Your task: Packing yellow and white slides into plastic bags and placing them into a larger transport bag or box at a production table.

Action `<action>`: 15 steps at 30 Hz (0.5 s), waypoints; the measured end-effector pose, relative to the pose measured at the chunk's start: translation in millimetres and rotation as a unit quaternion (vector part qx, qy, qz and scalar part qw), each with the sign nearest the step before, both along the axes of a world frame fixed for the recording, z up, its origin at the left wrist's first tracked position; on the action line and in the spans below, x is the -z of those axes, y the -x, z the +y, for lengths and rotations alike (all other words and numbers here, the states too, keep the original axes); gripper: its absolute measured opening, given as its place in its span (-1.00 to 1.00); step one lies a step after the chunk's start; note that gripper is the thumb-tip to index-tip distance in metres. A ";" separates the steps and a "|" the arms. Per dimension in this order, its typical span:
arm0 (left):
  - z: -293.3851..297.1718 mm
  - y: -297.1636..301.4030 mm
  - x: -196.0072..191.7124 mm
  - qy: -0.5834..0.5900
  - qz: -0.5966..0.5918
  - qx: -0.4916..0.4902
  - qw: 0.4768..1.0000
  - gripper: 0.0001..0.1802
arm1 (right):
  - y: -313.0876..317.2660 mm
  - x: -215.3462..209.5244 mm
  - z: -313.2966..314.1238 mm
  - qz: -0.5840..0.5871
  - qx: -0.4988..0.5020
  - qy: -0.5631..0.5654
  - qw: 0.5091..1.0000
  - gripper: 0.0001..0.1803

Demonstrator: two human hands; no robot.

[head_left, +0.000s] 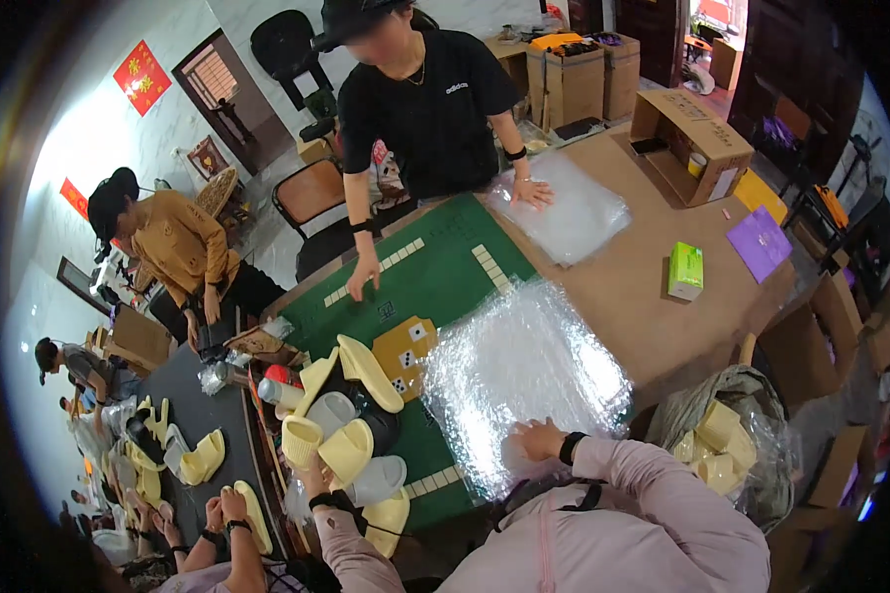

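Both hands forward, left hand curled low at left, right hand knuckles-up, fingers bent.

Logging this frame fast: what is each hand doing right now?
Left hand: closed around a pale yellow foam slipper.
Right hand: open, fingers pressing flat on the clear bubble-wrap sheet, holding nothing.

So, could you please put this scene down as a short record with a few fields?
Left hand: reaches into a pile of pale yellow slippers; whether it has a grip on one cannot be told.
Right hand: flat on a bubble wrap sheet.
Table: brown top with a green mat.
Across the table: a person in black, one hand on a second sheet.
Also there: green box, purple sheet, open carton, bag of slippers.
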State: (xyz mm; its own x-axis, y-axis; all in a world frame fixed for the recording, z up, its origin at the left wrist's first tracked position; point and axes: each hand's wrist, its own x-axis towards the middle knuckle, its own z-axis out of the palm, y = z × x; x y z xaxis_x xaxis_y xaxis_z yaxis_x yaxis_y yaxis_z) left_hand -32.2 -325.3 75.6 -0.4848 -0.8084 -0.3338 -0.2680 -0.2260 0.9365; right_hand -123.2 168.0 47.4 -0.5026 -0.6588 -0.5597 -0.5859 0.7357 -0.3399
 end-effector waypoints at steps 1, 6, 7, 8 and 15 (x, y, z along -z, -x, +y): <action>-18.4 -6.4 10.7 -0.005 0.075 0.021 0.997 -0.43 | -1.4 -5.7 -10.4 -0.069 0.007 -0.044 0.997 -0.38; -42.0 -1.7 19.9 -0.168 0.013 0.045 0.985 -0.46 | -20.6 75.7 3.9 -0.074 -0.030 -0.058 0.995 -0.38; -56.6 -19.9 19.3 -0.170 0.071 0.101 0.978 -0.36 | -20.4 73.9 1.2 -0.046 -0.060 -0.033 0.997 -0.36; -45.8 -15.9 19.3 -0.152 0.105 0.081 0.980 -0.34 | -21.3 75.2 2.4 -0.021 -0.069 -0.013 0.997 -0.35; -35.9 -9.6 11.1 -0.453 0.244 -0.059 0.856 -0.54 | -20.8 66.1 14.9 -0.027 -0.062 0.013 0.998 -0.29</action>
State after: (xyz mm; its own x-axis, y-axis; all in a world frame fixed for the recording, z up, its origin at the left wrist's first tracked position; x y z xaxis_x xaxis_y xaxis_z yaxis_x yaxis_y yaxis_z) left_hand -22.6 -361.3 64.6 -0.6788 -0.3783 -0.6294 0.1797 -0.9166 0.3571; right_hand -102.4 182.9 -18.7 -0.3850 -0.7289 -0.5662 -0.6522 0.6489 -0.3918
